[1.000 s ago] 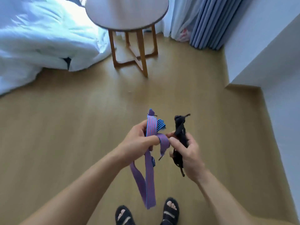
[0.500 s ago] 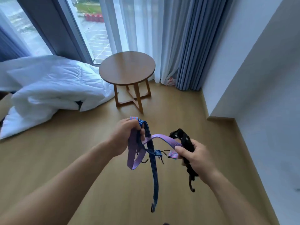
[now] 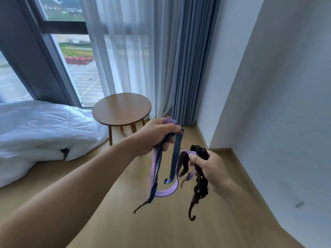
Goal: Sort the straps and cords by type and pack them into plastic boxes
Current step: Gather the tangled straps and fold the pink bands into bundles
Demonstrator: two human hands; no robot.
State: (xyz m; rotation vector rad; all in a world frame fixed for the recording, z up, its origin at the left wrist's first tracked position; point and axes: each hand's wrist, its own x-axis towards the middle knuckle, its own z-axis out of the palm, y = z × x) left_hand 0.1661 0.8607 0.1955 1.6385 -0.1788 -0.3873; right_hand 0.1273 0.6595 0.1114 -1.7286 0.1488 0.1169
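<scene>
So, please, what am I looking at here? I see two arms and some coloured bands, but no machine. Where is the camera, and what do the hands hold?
There is no machine: a person works with bare hands. One camera, worn on the head, looks down at them. The left hand grips a purple strap and a blue striped strap. The right hand grips a bundled black cord with a hook, and the purple strap's other end. Behind stand a round wooden table and a white duvet. No plastic box is in view.
</scene>
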